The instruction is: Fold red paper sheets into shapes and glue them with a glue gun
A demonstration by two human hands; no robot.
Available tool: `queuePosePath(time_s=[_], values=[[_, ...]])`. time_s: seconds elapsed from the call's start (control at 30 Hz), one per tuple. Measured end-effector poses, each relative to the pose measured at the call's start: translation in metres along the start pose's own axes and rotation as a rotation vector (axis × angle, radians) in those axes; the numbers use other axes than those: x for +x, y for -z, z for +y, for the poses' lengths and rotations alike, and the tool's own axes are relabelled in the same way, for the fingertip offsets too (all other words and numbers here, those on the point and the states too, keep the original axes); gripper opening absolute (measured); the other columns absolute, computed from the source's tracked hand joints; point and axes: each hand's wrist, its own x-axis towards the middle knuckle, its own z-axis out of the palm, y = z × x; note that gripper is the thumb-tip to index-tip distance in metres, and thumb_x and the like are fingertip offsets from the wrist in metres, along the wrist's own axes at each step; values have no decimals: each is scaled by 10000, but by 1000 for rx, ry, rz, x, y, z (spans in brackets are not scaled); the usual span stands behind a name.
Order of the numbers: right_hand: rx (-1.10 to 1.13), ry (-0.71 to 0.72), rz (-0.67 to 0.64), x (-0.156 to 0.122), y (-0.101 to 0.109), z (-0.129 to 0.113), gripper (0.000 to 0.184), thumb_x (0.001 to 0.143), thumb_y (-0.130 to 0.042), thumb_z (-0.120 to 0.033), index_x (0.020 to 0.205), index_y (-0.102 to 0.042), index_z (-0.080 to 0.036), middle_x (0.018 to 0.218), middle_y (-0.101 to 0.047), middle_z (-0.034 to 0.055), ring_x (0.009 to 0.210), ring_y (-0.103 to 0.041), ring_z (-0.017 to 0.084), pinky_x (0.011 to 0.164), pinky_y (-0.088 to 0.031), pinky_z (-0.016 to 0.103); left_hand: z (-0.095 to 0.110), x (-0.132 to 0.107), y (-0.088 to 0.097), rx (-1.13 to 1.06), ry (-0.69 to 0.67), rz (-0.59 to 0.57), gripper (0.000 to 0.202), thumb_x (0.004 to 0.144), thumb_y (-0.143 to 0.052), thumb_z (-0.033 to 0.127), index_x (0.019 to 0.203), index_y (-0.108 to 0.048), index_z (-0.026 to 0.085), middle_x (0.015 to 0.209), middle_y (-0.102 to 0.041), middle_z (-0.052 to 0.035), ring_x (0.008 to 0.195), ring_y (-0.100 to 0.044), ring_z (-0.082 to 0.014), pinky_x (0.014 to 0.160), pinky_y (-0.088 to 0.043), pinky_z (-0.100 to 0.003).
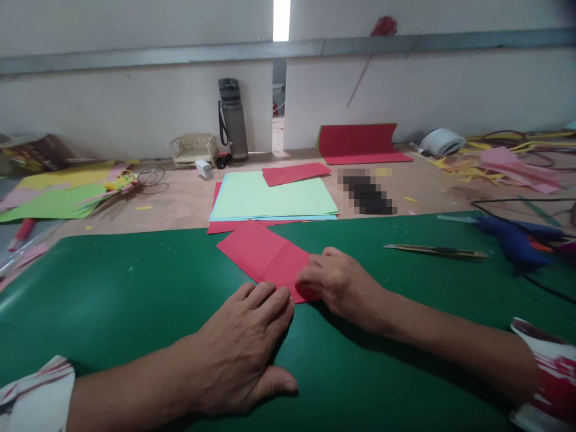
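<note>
Creased red paper [265, 249] lies on the green mat [135, 288], roughly mid-view, set at an angle; far corner reaches the front edge of the paper stack. Crease runs across its middle.

Left hand [252, 342]: flat, palm down, fingers side by side with the tips on the paper's near edge, thumb spread out over the mat. Right hand [337, 282]: fingers curled in, pinching the paper's right end. Exact thumb contact on that side is hidden.

Behind the paper, on the table [180, 204]: stack of pale green sheets [274, 198], blue and red edges showing underneath, smaller red sheet [294, 174] across its back edge.

Right side of mat: utility knife [436, 251], blade pointing left, well apart from the right hand; blue glue gun [513, 237] just beyond it, cable trailing.

Back of table, left to right: miniature sofa [193, 149], white charger plug [204, 169] just in front, grey bottle [236, 129] upright near the wall, bent red sheet [360, 144]. Pixelated dark item right of the stack, can't identify.
</note>
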Motion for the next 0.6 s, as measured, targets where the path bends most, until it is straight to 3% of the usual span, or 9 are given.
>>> queuePosePath(time_s=[0.1,0.17,0.3,0.4,0.6], values=[[-153,343,6,-7,2,4,240,925,-409,-139,894,-645,-172,790,-596,57,696,-466,160,640,-318,290,2,0,2,9,-1,15,741,869,-262,687,1286,-448,102,1148,-515,-145,998,-441,-292,902,-376,-468],[-259,453,-35,-13,7,1,224,938,-409,-171,1012,-617,-138,816,-592,71,733,-478,177,661,-344,314,3,0,3,22,-4,35,730,875,-250,679,1272,-457,104,1148,-513,-144,1002,-442,-288,905,-377,-464],[-482,459,-101,-21,16,-16,256,921,-403,-133,1112,-566,-81,817,-590,90,718,-498,200,638,-362,348,6,-1,4,43,-7,51,692,887,-248,660,1232,-486,109,1128,-516,-136,996,-444,-281,900,-381,-450],[-553,432,-125,-23,16,-26,226,918,-404,-134,1034,-592,-86,835,-590,94,721,-505,208,599,-350,345,8,-1,3,60,-9,72,660,894,-257,645,1203,-500,114,1120,-511,-131,983,-440,-274,897,-379,-438],[-527,526,-151,-31,25,-24,138,896,-480,-147,881,-615,-123,880,-558,69,794,-472,199,649,-330,347,11,-2,4,70,-28,118,584,919,-251,600,1152,-527,142,1034,-513,-105,899,-445,-241,842,-401,-396]])
